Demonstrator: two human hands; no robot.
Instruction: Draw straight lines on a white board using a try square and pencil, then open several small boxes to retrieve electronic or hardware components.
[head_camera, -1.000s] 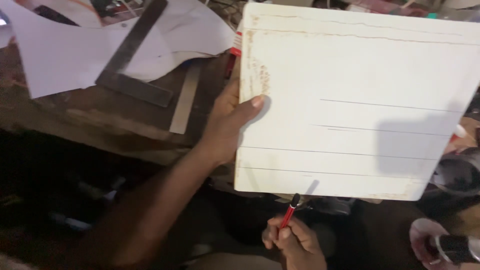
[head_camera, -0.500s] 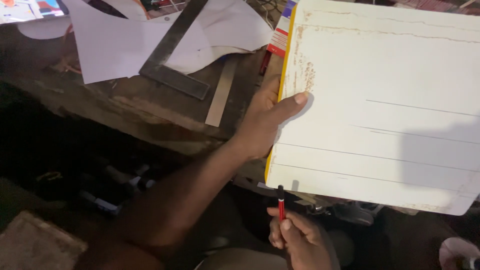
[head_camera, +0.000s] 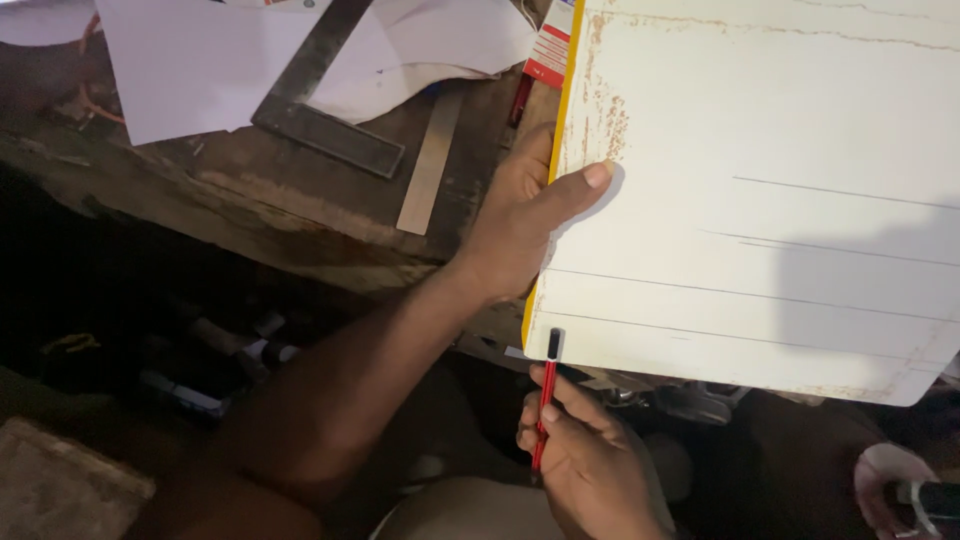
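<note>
A big white board (head_camera: 760, 200) with thin lines across it and a yellow left edge is lying out over the edge of the dark wooden bench (head_camera: 300, 215). The left hand (head_camera: 520, 220) is gripping that left edge, thumb pressing on top. Just below the board's near corner, the right hand (head_camera: 590, 465) is closing tight around a red pencil (head_camera: 545, 400). The pencil is pointing straight up at the board, its dark tip touching the bottom edge. A metal square (head_camera: 320, 100) and white paper sheets (head_camera: 200, 60) are lying farther back.
</note>
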